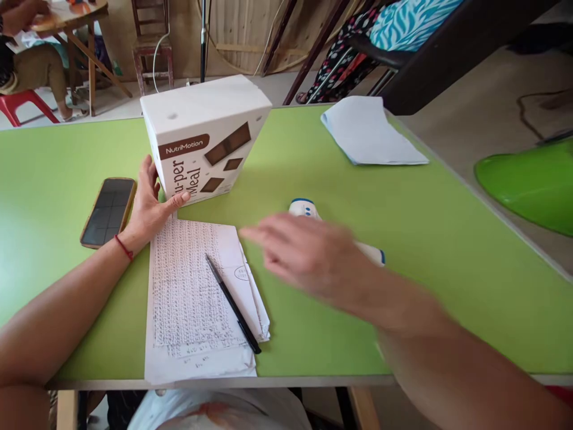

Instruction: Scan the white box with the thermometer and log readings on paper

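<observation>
A white NutriMotion box [203, 143] with brown print stands on the green table. My left hand [152, 194] grips its lower left corner, thumb on the printed front, fingers around the side. Below the box lie sheets of paper [188, 286] covered in small dense writing. A black pen [233, 304] rests slantwise on these sheets. My right hand [304, 254], blurred by motion, hovers right of the papers with its index finger stretched toward the left; nothing shows in it. Beneath it lies a white device with blue ends [303, 208], its middle hidden by the hand.
A phone in a yellowish case [108, 212] lies left of my left hand. White folded paper [371, 131] sits at the table's [425, 257] far right. A green chair [532, 185] stands beyond the right edge. Other people sit at the back left and back right.
</observation>
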Demonstrator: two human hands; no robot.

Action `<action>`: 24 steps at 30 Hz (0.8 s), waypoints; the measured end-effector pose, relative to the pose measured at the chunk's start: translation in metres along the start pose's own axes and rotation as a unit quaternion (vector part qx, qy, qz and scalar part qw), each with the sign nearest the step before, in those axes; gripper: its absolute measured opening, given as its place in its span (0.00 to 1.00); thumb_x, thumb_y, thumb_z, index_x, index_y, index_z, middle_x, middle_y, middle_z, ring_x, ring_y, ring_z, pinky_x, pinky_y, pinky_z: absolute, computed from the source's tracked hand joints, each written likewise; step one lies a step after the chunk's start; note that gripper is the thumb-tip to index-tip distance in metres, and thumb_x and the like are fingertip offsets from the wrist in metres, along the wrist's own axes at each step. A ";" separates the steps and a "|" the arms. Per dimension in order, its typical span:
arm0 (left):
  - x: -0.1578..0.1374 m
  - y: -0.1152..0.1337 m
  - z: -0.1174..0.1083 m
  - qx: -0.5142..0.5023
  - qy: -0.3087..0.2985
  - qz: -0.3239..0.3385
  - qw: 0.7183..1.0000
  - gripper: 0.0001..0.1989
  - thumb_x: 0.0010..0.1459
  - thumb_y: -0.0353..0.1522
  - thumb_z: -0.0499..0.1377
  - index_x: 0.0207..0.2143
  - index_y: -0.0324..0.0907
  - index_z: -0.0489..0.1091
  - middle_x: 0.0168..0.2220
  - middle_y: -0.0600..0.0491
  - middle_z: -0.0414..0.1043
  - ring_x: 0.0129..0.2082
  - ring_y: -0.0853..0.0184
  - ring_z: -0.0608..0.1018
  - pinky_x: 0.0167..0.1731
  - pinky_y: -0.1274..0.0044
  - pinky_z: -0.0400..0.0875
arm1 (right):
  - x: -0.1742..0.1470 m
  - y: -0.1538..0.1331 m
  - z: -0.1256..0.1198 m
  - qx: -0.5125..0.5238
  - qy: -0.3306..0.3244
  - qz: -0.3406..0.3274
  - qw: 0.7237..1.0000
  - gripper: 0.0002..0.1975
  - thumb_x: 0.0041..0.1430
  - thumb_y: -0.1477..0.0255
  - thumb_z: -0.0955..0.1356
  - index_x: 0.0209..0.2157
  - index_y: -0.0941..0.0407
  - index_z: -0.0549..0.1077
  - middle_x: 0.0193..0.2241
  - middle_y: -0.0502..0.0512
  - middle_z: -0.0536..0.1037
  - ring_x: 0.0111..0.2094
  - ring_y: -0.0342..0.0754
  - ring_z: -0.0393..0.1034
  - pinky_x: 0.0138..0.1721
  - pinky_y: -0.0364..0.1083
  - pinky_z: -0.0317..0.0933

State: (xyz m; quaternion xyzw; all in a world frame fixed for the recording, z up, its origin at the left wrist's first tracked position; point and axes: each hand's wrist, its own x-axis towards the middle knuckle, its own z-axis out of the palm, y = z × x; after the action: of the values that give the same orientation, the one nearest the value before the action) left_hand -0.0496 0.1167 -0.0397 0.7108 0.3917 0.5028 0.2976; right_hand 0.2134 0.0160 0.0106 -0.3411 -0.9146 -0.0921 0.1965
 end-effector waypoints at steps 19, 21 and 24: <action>-0.017 0.035 0.004 -0.162 0.056 -0.052 0.984 0.28 0.53 0.46 0.65 0.48 0.39 0.62 0.47 0.43 0.71 0.47 0.53 0.75 0.45 0.63 0.73 | 0.002 0.026 -0.011 0.424 0.106 0.242 0.866 0.09 0.48 0.64 0.71 0.27 0.52 0.68 0.22 0.51 0.72 0.21 0.44 0.67 0.19 0.45 0.61; -0.021 0.031 0.005 -0.179 0.042 -0.092 0.979 0.29 0.52 0.46 0.66 0.49 0.39 0.63 0.47 0.43 0.71 0.47 0.53 0.75 0.45 0.63 0.73 | 0.008 -0.001 -0.001 0.560 0.081 0.270 0.779 0.06 0.48 0.68 0.68 0.28 0.53 0.67 0.24 0.51 0.74 0.23 0.45 0.68 0.22 0.47 0.65; -0.023 0.026 0.005 -0.177 0.034 -0.151 0.972 0.29 0.50 0.45 0.67 0.48 0.38 0.65 0.46 0.43 0.72 0.46 0.53 0.75 0.43 0.64 0.73 | 0.013 -0.027 0.018 0.620 0.028 0.332 0.710 0.06 0.46 0.70 0.68 0.27 0.54 0.66 0.21 0.48 0.71 0.22 0.44 0.65 0.24 0.47 0.63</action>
State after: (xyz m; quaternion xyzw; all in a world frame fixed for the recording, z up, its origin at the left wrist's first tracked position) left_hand -0.0421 0.0836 -0.0311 0.5623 0.4093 0.5368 0.4777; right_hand 0.1814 0.0087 -0.0014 -0.4217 -0.5878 0.5577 0.4070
